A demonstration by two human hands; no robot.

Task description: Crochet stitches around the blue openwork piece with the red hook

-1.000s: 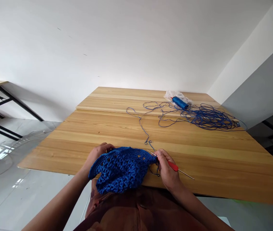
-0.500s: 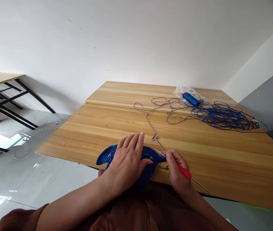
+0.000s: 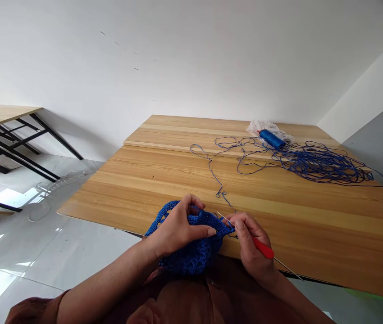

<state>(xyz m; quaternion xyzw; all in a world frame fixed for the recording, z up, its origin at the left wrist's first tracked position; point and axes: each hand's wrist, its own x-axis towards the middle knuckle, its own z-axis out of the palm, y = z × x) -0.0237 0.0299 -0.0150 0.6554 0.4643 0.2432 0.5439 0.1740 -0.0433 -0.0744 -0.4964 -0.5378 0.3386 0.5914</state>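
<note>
A blue crocheted piece [image 3: 191,258] with an openwork pattern lies at the table's front edge, partly over my lap. My left hand [image 3: 181,225] grips its upper edge, thumb in front and fingers curled behind. In my right hand [image 3: 252,236] is a crochet hook [image 3: 262,248] with a red handle and thin metal shafts at both ends. Its tip points up and left, close to the right corner of the crocheted piece. A strand of blue yarn [image 3: 214,173] runs from there up across the table; whether it passes through my right fingers is hidden.
Farther back on the wooden table [image 3: 164,166] lie a blue yarn spool [image 3: 271,139], a crumpled clear plastic bag [image 3: 257,127] and a loose tangle of blue yarn [image 3: 326,164]. Another table [image 3: 9,112] with black legs stands at the left, by a white wall.
My left hand has gone from lying flat over the crocheted piece to gripping its upper edge. More of the piece's front now shows. The hook stays in my right hand.
</note>
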